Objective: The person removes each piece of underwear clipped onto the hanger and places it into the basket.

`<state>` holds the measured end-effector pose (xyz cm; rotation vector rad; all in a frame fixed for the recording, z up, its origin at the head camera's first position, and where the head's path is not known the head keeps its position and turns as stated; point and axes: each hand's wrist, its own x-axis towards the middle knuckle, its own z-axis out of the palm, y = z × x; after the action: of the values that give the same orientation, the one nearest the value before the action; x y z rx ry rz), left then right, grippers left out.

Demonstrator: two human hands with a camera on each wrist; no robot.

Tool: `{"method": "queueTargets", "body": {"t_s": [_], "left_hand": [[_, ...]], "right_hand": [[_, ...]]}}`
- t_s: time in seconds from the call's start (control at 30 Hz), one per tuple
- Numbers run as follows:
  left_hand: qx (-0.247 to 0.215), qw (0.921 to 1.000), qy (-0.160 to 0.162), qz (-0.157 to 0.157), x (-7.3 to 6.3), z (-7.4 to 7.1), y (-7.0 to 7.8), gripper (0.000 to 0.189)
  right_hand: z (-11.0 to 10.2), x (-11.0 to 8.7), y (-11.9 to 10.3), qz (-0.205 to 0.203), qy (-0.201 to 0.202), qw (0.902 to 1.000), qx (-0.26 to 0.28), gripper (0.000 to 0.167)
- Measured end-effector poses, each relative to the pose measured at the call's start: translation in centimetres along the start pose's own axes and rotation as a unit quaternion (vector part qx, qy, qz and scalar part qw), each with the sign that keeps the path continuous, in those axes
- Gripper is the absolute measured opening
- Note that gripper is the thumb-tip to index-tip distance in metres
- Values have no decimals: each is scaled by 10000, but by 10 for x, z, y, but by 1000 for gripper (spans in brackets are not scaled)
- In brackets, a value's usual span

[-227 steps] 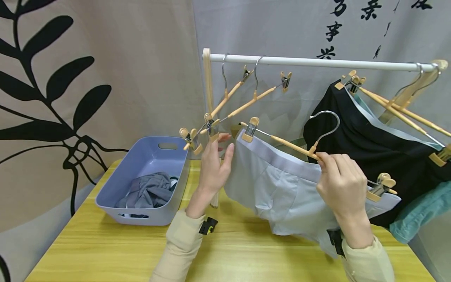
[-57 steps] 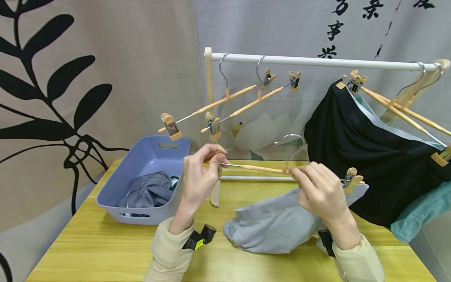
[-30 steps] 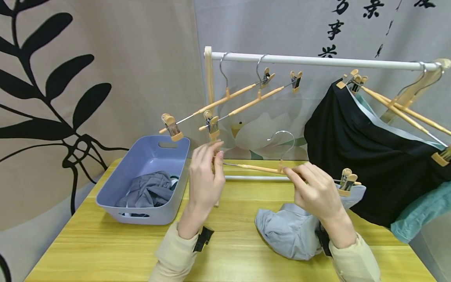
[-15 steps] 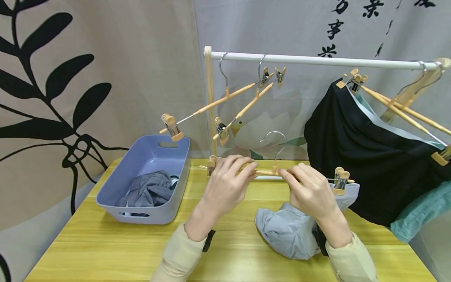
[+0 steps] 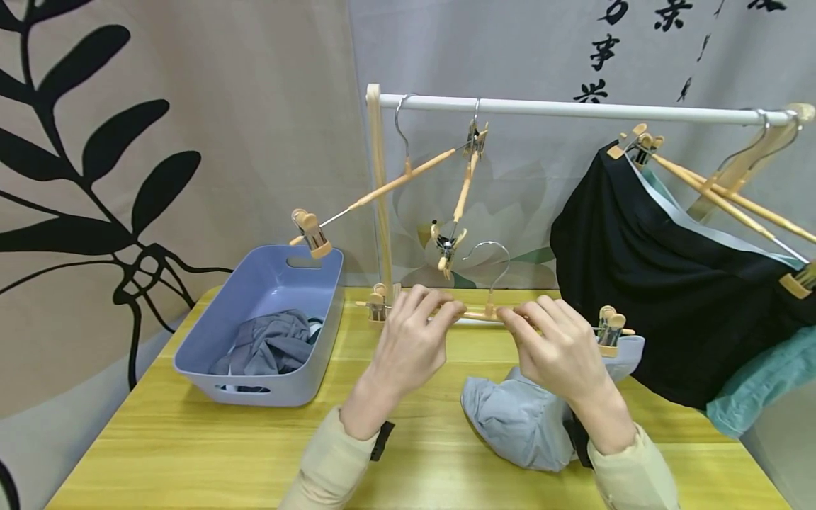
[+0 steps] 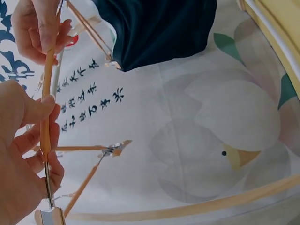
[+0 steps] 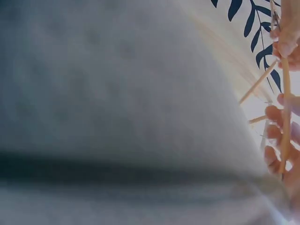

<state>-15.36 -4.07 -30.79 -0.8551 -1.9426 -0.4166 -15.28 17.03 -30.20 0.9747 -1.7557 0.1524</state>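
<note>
A wooden clip hanger (image 5: 478, 316) is held level over the table by both hands. My left hand (image 5: 414, 343) pinches its bar left of the hook, thumb and fingers round it in the left wrist view. On the other side of the hook, my right hand (image 5: 557, 347) pinches the bar too. Light grey shorts (image 5: 519, 421) hang by one waistband corner from the right clip (image 5: 610, 331), the rest drooping crumpled onto the table. Nothing is in the left clip (image 5: 378, 303). Grey fabric fills most of the right wrist view.
Behind the hands stands a clothes rack with a white rail (image 5: 574, 108). Two bare clip hangers hang at its left; black shorts (image 5: 625, 283) and teal cloth (image 5: 765, 386) hang at its right. A blue basket (image 5: 197, 365) with grey clothing (image 5: 274, 343) stands at left.
The shorts' left waistband corner has come out of the left clip and dropped. My left hand has moved from the clip right onto the bar. A bare hanger on the rail has swung round.
</note>
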Motion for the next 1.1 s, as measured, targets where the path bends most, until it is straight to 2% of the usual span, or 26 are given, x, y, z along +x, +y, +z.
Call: {"method": "queueTargets", "body": {"t_s": [0.2, 0.3, 0.37, 0.43, 0.53, 0.67, 0.8, 0.9, 1.1], "left_hand": [[-9, 9998, 151, -143, -3, -1, -2, 9], [-51, 9996, 197, -214, -4, -3, -4, 10], [-79, 9995, 213, -236, -4, -4, -6, 11], [-99, 9994, 206, -253, -4, -5, -7, 13], [-109, 9993, 224, -270, -5, -6, -8, 16], [-85, 9993, 252, -277, -6, -6, -9, 18], [-66, 9991, 302, -293, -7, -6, -10, 21], [-97, 9987, 378, -331, -8, -7, -11, 24], [-176, 9981, 427, -399, -8, -8, -13, 30]], "right_hand": [[-13, 0, 2, 334, 244, 9989, -201, 28], [-20, -2, 7, 676, 487, 9962, -249, 31], [-26, -3, 12, 988, 478, 9936, -279, 34], [-31, -5, 18, 1338, 394, 9898, -303, 39], [-38, -10, 26, 1793, 57, 9829, -408, 45], [-44, -16, 33, 2212, -409, 9735, -403, 52], [-48, -20, 35, 2396, -851, 9669, -210, 37], [-50, -21, 37, 2463, -1005, 9640, -38, 28], [-48, -22, 38, 2557, -864, 9615, 525, 25]]}}
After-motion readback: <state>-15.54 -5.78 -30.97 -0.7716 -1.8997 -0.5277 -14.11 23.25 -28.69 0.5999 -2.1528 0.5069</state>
